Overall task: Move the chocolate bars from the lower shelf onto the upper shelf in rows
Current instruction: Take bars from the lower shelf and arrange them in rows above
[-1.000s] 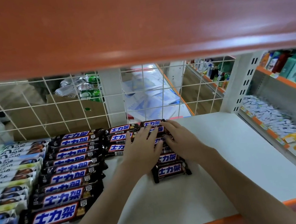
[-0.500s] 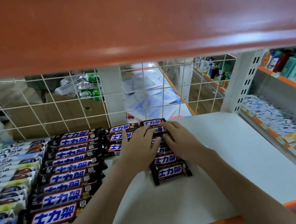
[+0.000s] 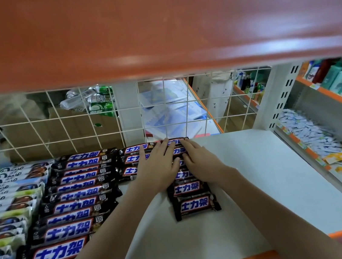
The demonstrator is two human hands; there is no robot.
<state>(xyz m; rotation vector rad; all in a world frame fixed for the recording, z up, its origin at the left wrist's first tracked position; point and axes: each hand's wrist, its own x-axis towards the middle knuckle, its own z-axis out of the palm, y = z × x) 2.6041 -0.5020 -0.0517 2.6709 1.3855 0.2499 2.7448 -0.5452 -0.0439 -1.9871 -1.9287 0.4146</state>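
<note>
Dark-wrapped chocolate bars (image 3: 194, 206), several hidden under left hand (image 3: 158, 167), right hand (image 3: 201, 160).

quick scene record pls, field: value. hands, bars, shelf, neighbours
left hand: flat, fingers straight, pressing on the small bars
right hand: flat, fingers straight, on the same column
small bars: column of short dark chocolate bars running back toward the wire grid, two nearest the front uncovered
long bars: full row of bigger bars of the same brand to the left, overlapping front to back
shelf: white, right part bare
wire grid: white back panel
pale wrapped bars: far left row
held: nothing lifted
</note>
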